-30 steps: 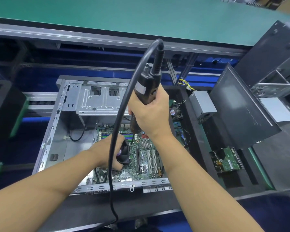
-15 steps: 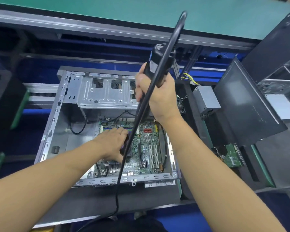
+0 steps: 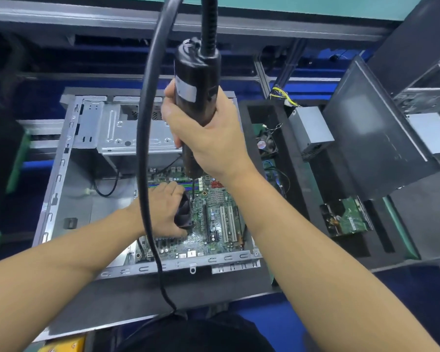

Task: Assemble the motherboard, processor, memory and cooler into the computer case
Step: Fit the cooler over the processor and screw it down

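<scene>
Your right hand (image 3: 208, 138) has its fingers clamped on the electric screwdriver (image 3: 197, 97), upright, bit down beside the cooler (image 3: 184, 212). Your left hand (image 3: 163, 212) grips that cooler, seated on the motherboard (image 3: 214, 224) inside the open case (image 3: 61, 174).

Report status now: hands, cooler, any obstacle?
Right hand grips electric screwdriver, bit at cooler. Left hand steadies cooler on motherboard. Cable crosses left forearm.

bare matt metal case (image 3: 61, 174), glossy black plastic screwdriver (image 3: 197, 80)
</scene>
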`<state>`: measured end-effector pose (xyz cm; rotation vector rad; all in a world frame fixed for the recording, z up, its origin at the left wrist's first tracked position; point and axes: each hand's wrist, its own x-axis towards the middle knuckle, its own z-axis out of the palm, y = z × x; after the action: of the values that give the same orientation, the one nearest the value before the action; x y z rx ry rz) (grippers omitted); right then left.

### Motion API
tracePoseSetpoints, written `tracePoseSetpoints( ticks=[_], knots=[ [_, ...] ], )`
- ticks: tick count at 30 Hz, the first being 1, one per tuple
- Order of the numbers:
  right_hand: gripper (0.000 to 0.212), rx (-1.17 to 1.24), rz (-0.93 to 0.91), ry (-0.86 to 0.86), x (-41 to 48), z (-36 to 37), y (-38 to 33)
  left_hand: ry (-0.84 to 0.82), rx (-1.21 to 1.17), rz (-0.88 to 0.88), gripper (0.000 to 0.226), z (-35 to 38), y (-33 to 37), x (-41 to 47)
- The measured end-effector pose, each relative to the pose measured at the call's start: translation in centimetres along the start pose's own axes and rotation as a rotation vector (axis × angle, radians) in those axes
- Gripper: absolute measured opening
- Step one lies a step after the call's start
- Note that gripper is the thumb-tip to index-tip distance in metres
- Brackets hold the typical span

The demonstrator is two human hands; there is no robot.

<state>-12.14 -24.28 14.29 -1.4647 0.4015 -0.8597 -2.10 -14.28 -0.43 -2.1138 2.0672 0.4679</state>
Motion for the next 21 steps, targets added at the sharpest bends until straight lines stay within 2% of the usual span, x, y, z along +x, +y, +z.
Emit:
tracePoseSetpoints(
  ticks=[8,11,14,21],
  knots=[
    [0.011,0.026,-0.023,-0.030,-0.4,0.4,0.1,0.016,0.017,-0.006,0.101,0.3,0.0,-0.5],
    [0.024,0.025,-0.019,0.011,0.0,-0.2,0.3,0.030,-0.019,0.004,0.096,0.3,-0.1,-0.5],
    [0.027,0.025,-0.013,-0.010,0.0,-0.4,0.4,0.016,-0.048,0.004,0.090,0.2,-0.2,-0.2],
    [0.014,0.010,0.031,-0.090,0.1,0.5,-0.1,-0.043,-0.021,-0.021,0.090,0.3,-0.4,0.3]
  ],
)
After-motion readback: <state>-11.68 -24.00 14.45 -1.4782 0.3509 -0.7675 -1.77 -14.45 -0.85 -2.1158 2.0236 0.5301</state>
